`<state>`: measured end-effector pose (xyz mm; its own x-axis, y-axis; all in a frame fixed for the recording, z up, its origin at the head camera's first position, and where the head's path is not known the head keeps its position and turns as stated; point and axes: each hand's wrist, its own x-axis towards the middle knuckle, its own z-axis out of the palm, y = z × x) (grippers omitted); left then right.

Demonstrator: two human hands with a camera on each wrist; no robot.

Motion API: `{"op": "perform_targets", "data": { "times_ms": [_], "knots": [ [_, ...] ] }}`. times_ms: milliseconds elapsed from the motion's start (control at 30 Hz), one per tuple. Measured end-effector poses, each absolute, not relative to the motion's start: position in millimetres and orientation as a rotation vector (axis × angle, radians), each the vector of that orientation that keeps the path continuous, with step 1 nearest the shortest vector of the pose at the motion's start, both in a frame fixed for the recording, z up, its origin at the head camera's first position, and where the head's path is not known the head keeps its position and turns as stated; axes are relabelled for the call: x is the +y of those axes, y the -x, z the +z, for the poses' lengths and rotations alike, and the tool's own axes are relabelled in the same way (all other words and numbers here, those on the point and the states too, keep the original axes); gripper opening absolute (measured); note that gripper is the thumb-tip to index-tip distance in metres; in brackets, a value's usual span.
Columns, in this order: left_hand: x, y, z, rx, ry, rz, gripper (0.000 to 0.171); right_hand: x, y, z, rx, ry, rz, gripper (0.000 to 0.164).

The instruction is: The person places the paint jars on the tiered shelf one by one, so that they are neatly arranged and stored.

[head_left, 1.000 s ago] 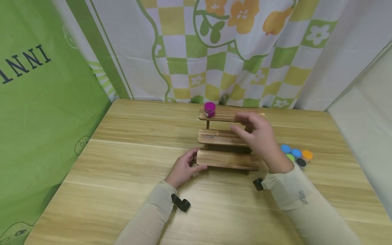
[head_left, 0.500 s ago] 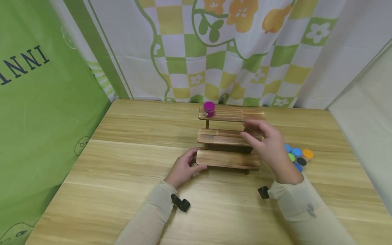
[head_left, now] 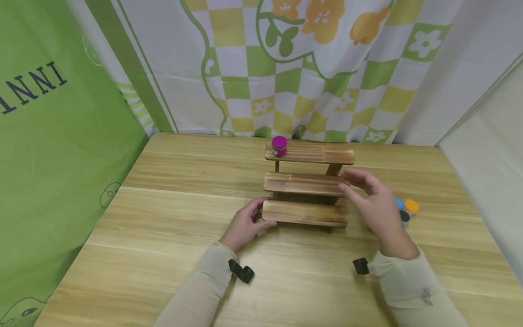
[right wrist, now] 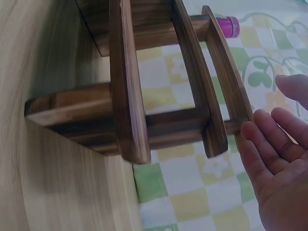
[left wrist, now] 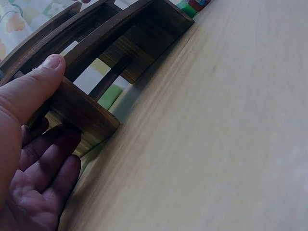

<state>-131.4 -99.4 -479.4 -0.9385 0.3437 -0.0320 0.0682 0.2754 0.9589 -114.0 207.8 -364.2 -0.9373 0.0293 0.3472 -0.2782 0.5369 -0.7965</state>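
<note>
A three-tier wooden display stand (head_left: 304, 213) stands on the table. My left hand (head_left: 245, 225) holds the left end of its lowest tier, thumb at the front edge and fingers by the side panel, as the left wrist view shows. At the right end of the middle tier is my right hand (head_left: 373, 204), its fingers loosely bent with nothing between them. In the right wrist view the right fingertips (right wrist: 248, 127) overlap the stand's edge. A small jar with a magenta lid (head_left: 279, 146) sits at the left end of the top tier.
To the right of the stand, partly behind my right hand, is a group of small jars with coloured lids, an orange one (head_left: 411, 206) and a black one (head_left: 404, 216) among them. A patterned curtain (head_left: 294, 81) hangs behind the table (head_left: 196, 172).
My right hand has moved right and toward me, from over the upper tiers to the stand's right end. It now covers more of the coloured jars. The left hand has stayed in place.
</note>
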Motion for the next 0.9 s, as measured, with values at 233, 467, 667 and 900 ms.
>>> {"op": "perform_targets", "data": {
  "times_ms": [233,467,667,900],
  "knots": [
    [-99,131,-478,2.307,-0.369,1.718,0.077,225,112,-370,-2.498,-0.117,1.361,0.038],
    [-99,130,-476,2.309,-0.367,1.711,0.073,242,107,-378,-2.492,-0.068,1.401,0.040],
    [-100,130,-476,2.308,-0.366,1.710,0.073,251,106,-386,-2.455,-0.045,1.430,0.040],
    [-99,129,-474,2.287,-0.358,1.718,0.074,263,107,-392,-2.444,0.025,1.444,0.039]
  ]
}}
